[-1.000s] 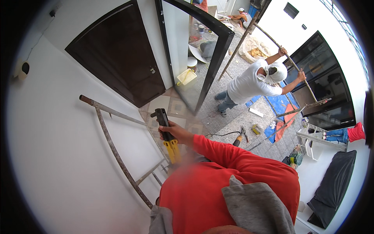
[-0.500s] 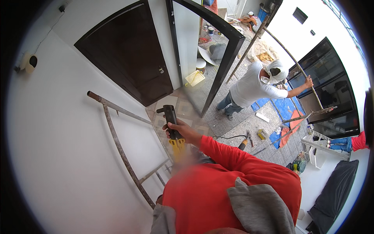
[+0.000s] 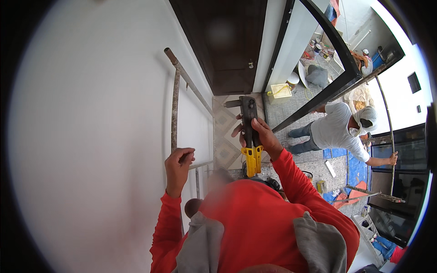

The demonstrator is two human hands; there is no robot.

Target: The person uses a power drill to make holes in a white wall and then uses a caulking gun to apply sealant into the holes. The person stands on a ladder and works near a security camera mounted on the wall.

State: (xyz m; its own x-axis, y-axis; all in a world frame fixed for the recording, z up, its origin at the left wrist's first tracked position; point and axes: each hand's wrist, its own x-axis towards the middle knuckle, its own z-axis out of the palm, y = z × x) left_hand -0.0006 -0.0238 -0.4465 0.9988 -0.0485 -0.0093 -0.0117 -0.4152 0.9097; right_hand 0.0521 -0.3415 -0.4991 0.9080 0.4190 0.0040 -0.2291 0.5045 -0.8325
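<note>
At the bottom of the frame is the wearer's red shirt [image 3: 261,218], with grey cloth [image 3: 318,243] draped over both shoulders. Just above the shirt, slightly right of centre, the right hand [image 3: 265,136] is wrapped around a hand tool [image 3: 249,119]. The tool has a black body, a short nose pointing left at its upper end, and two yellow handles [image 3: 251,161] pointing down toward the shirt. Left of centre, the left hand [image 3: 177,169] is raised with its fingers curled in; whether it grips anything small cannot be told. It is well apart from the tool and overlaps the lower part of a rusty metal frame [image 3: 175,109] in view.

The frame stands beside the white wall [image 3: 100,127] that fills the left of the picture. Beyond the tool lies the patterned tile floor [image 3: 224,129], reaching up to a dark brown door [image 3: 223,50] at the top centre. Right of the door, a black-edged panel [image 3: 315,103] slants across, with a pale yellow box [image 3: 279,91] seen past it. On the right, a co-worker in a white shirt [image 3: 334,125] holds a thin upright pole [image 3: 392,132] near a blue sheet [image 3: 357,170]. Farthest off, at the upper right, another person [image 3: 365,63] is low down.
</note>
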